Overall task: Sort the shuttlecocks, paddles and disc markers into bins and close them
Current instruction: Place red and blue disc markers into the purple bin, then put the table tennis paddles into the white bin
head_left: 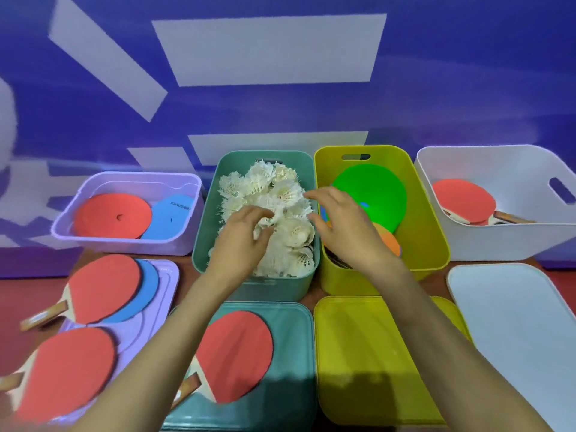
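Reaching into the teal bin (199, 244), the left hand (244, 236) curls its fingers round white shuttlecocks (274, 188) heaped inside, while the right hand (341, 222) hovers with fingers loosely spread over the rim shared with the yellow bin (427, 213), fingertips brushing the heap. A green disc marker (371, 194) and an orange one (389, 238) lie in the yellow bin. The lilac bin (124, 244) holds a red disc (112, 216) and a blue disc (168, 219); the white bin (498, 244) holds red paddles (461, 201). Four lids lie nearer on the surface (18, 300): two paddles rest on the lilac lid (168, 275), one on the teal lid (293, 338)
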The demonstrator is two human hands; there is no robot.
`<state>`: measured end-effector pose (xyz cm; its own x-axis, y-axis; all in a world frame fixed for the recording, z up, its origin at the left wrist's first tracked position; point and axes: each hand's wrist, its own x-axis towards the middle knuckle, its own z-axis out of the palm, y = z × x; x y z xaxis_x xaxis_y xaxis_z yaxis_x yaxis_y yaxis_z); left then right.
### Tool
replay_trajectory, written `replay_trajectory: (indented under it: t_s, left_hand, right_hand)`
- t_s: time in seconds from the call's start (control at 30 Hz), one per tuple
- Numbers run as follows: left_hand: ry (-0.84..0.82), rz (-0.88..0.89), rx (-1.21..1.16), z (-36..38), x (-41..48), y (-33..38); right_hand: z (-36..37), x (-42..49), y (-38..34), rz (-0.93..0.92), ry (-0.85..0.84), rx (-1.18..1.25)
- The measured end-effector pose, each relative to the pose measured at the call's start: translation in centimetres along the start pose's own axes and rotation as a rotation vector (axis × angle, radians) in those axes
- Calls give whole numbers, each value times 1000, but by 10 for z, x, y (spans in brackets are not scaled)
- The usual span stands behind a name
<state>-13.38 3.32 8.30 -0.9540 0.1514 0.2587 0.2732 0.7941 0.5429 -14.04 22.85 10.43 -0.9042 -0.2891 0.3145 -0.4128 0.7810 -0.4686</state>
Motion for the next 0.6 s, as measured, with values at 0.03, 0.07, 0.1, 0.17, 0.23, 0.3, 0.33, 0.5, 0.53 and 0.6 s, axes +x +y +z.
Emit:
replay_trajectory:
  t_s: [0.03,0.07,0.1,0.17,0.23,0.3,0.33,0.5,0.53,0.6]
  left_hand:
    - [17,-12,-10,-7,-13,-13]
    - [29,-23,-17,-14,-26,-26]
    - [39,-38,-26,-19,-37,-40]
    - [40,-96,-47,-28,-60,-67]
    - [25,-124,-92,-35,-81,-89]
    - [35,-99,-125,-42,-100,-110]
    - [47,-109,-142,-46,-109,-122]
    - [0,-185,-249,-78,-149,-190]
    - [-18,-191,-247,-86,-158,-205]
    - [-45,-250,-196,-100,-175,-240]
  right_hand:
    - [9,-7,-15,-48,-25,7]
    - [20,-14,-28,-98,-51,4]
    - [31,-20,-40,-141,-73,-4]
    - [56,-30,-63,-177,-128,-2]
    - [82,-36,-86,-186,-165,25]
    - [109,-42,-108,-195,-189,45]
    - [124,-44,-118,-205,-190,31]
    - [183,-44,-164,-210,-22,-129]
    - [190,-43,-176,-200,16,-118]
    - [204,-45,-197,-148,19,-79]
